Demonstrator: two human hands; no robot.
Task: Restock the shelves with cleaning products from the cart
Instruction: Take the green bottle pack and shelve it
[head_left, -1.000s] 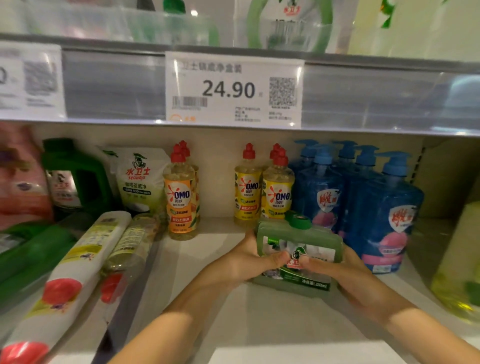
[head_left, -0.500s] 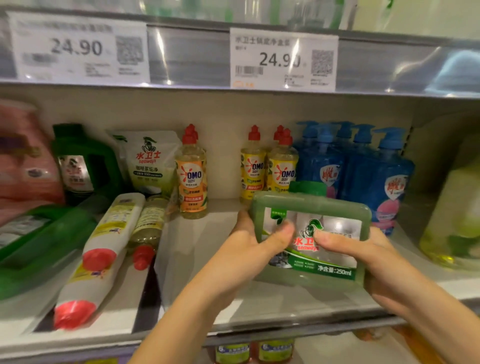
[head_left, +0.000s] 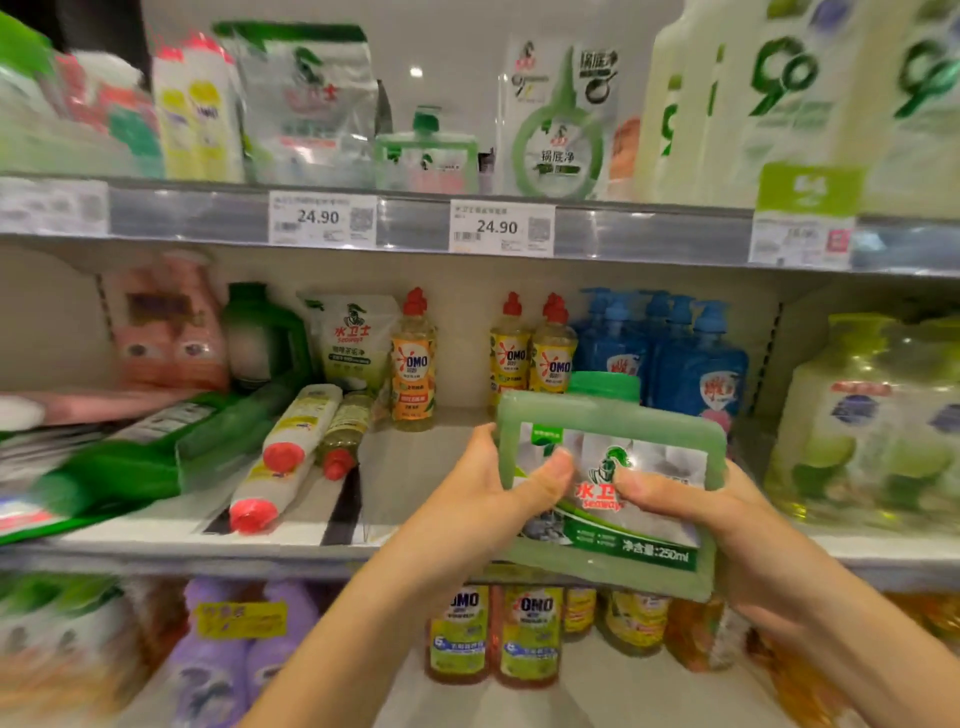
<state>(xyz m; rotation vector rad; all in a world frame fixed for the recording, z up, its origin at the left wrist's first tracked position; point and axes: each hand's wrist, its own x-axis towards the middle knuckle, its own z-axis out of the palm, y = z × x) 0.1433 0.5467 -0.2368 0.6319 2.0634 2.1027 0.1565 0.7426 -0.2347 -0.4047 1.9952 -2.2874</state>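
Note:
A flat green rectangular cleaner bottle (head_left: 644, 447) with a green cap and a 250 ml label is held in the air in front of the middle shelf (head_left: 291, 532). My left hand (head_left: 493, 493) grips its left edge, thumb across the label. My right hand (head_left: 722, 525) grips its right side, thumb on the label. A matching green bottle (head_left: 426, 156) stands on the upper shelf (head_left: 649, 234), between a silver pouch and a boxed pan cleaner.
The middle shelf holds OMO bottles (head_left: 413, 364), blue pump bottles (head_left: 696, 358), a refill pouch (head_left: 353, 338), two fallen red-capped bottles (head_left: 291, 447) and a bare patch in front of the OMO bottles. Large pale jugs (head_left: 779, 104) stand upper right. More OMO bottles (head_left: 530, 634) fill the lower shelf.
Both hands drew the green bottle off the middle shelf and raised it toward me. The view pulled back and tilted up, so the upper and lower shelves now show.

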